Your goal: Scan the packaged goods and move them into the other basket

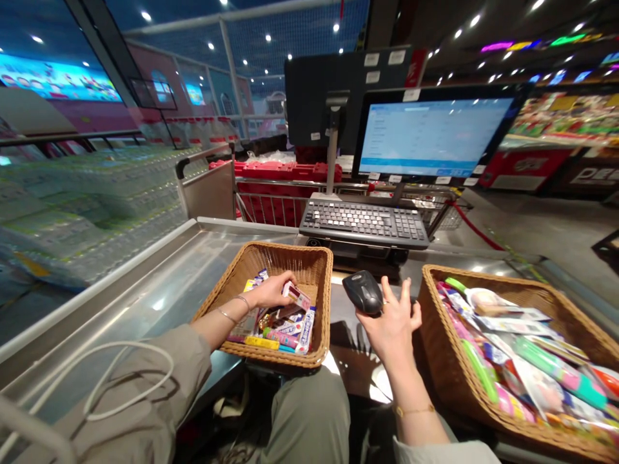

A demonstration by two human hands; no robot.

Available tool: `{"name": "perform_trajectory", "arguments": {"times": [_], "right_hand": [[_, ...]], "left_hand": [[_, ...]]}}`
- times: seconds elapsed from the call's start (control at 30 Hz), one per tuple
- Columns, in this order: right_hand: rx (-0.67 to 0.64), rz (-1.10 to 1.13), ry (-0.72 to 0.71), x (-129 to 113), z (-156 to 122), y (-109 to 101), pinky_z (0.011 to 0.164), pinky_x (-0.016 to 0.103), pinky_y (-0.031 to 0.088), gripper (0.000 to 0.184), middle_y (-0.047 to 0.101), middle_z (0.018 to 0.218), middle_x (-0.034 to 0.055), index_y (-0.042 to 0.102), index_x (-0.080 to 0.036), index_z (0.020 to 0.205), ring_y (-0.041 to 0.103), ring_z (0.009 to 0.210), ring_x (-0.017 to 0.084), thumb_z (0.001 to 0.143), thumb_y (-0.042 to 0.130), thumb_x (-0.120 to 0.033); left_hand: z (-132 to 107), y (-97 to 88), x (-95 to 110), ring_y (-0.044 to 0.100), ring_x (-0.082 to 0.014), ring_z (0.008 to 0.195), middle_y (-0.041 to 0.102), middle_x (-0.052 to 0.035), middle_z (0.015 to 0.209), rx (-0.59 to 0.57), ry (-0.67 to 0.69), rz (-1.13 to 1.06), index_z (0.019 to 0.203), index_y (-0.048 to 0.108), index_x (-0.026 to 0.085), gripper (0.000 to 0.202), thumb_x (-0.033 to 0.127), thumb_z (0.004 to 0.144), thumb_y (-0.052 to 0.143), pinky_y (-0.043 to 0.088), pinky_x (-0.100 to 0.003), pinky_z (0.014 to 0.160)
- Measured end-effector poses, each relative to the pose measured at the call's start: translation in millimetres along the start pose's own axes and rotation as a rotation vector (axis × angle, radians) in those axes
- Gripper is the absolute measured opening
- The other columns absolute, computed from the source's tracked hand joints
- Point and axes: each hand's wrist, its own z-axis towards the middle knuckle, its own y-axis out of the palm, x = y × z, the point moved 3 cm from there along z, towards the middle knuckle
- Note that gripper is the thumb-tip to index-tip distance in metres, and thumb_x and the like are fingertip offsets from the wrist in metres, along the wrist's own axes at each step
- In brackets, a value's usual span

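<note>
Over the left wicker basket (331, 290), my left hand (271, 291) has its fingers closed around a small pink-and-white packet (297, 295). Wrapped sweets and colourful packets lie below it in that basket, among them a blue-and-white stick pack (306, 330) and a yellow packet (262, 343). My right hand (394, 322) is palm down with spread fingers, just right of a black barcode scanner (363, 293). Whether the thumb side touches the scanner is hard to tell. Right of this hand stands another wicker basket (438, 322), filled with many bright packaged items.
Behind the baskets are a keyboard (365, 219) and a lit checkout screen (430, 135). A metal counter (159, 290) runs along the left, with a looped white cable (126, 345) near my left sleeve. Shopping trolleys (271, 203) stand beyond the counter.
</note>
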Motion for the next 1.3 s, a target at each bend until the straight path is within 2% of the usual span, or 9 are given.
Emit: {"name": "perform_trajectory", "arguments": {"times": [0.1, 0.17, 0.27, 0.37, 0.5, 0.63, 0.9, 1.1, 1.3], "right_hand": [[0.006, -0.017, 0.006, 3.4, 0.3, 2.3, 0.113, 0.065, 0.016, 0.033, 0.057, 0.143, 0.0108, 0.073, -0.02, 0.097, 0.014, 0.151, 0.034, 0.077, 0.055, -0.04], [0.013, -0.033, 0.0, 4.5, 0.5, 3.6, 0.113, 0.065, 0.017, 0.036, 0.057, 0.142, 0.0121, 0.072, -0.02, 0.101, 0.015, 0.151, 0.034, 0.078, 0.054, -0.041], [0.011, -0.042, -0.009, 4.3, 0.4, 3.6, 0.112, 0.064, 0.018, 0.04, 0.057, 0.142, 0.0129, 0.071, -0.019, 0.106, 0.016, 0.15, 0.034, 0.078, 0.053, -0.042], [-0.004, -0.023, 0.009, 3.9, 0.7, 1.6, 0.112, 0.064, 0.018, 0.039, 0.056, 0.144, 0.0117, 0.071, -0.02, 0.105, 0.016, 0.15, 0.034, 0.078, 0.053, -0.043], [-0.019, -0.009, 0.03, 5.8, 1.2, -0.1, 0.112, 0.065, 0.018, 0.034, 0.054, 0.145, 0.0108, 0.072, -0.021, 0.096, 0.017, 0.15, 0.035, 0.078, 0.055, -0.044], [-0.009, -0.01, 0.018, 8.2, 0.8, 0.7, 0.111, 0.066, 0.019, 0.033, 0.055, 0.145, 0.0112, 0.071, -0.021, 0.096, 0.017, 0.15, 0.035, 0.078, 0.056, -0.044], [0.012, -0.009, 0.022, 9.5, 1.1, -0.6, 0.112, 0.064, 0.02, 0.034, 0.053, 0.147, 0.0115, 0.071, -0.021, 0.099, 0.018, 0.15, 0.034, 0.078, 0.056, -0.044], [0.022, -0.05, 0.013, 9.4, 0.6, -0.3, 0.113, 0.063, 0.019, 0.041, 0.056, 0.144, 0.0108, 0.071, -0.02, 0.108, 0.017, 0.151, 0.034, 0.078, 0.056, -0.042], [0.032, -0.084, -0.016, 2.9, 0.3, -3.8, 0.111, 0.066, 0.018, 0.029, 0.06, 0.14, 0.0092, 0.075, -0.022, 0.095, 0.018, 0.15, 0.036, 0.077, 0.057, -0.037]], "left_hand": [[0.3, 0.5, -14.7, 0.07, -0.0191, 0.088, 0.075, -0.0007, 0.1, -0.024, -0.05, 0.114, 0.115, 0.062, 0.023, 0.043, 0.036, 0.074, 0.071, 0.052, -0.028, 0.08], [0.9, -1.5, -19.4, 0.068, -0.025, 0.098, 0.075, -0.0036, 0.103, -0.01, -0.078, 0.189, 0.112, 0.067, 0.025, 0.043, 0.04, 0.073, 0.074, 0.05, -0.038, 0.092], [0.3, -0.5, -21.2, 0.062, -0.0334, 0.112, 0.075, -0.0063, 0.106, 0.023, -0.121, 0.299, 0.104, 0.072, 0.029, 0.035, 0.039, 0.071, 0.078, 0.035, -0.06, 0.107], [-2.4, 7.7, -20.4, 0.055, -0.0361, 0.123, 0.073, -0.0078, 0.118, 0.057, -0.108, 0.416, 0.096, 0.074, 0.028, 0.027, 0.033, 0.07, 0.081, 0.017, -0.071, 0.113], [-3.8, 22.5, -20.6, 0.048, -0.0378, 0.135, 0.064, -0.0083, 0.138, 0.101, -0.006, 0.581, 0.106, 0.073, 0.03, 0.033, 0.041, 0.075, 0.08, 0.004, -0.073, 0.115], [-2.0, 31.8, -23.8, 0.043, -0.039, 0.141, 0.06, -0.0099, 0.142, 0.142, 0.039, 0.63, 0.115, 0.071, 0.03, 0.043, 0.046, 0.076, 0.079, 0.001, -0.074, 0.115], [-1.9, 32.5, -22.3, 0.051, -0.0359, 0.135, 0.069, -0.0076, 0.131, 0.166, 0.1, 0.67, 0.096, 0.075, 0.026, 0.023, 0.037, 0.076, 0.08, -0.005, -0.072, 0.117], [0.9, 20.2, -9.8, 0.047, -0.0321, 0.139, 0.066, -0.0091, 0.135, 0.233, 0.187, 0.705, 0.094, 0.073, 0.023, 0.013, 0.023, 0.082, 0.071, -0.01, -0.073, 0.116], [1.6, -11.8, 10.3, 0.041, -0.0328, 0.144, 0.06, -0.0101, 0.142, 0.373, 0.182, 0.692, 0.096, 0.071, 0.022, 0.015, 0.018, 0.082, 0.067, -0.01, -0.077, 0.113]]}}
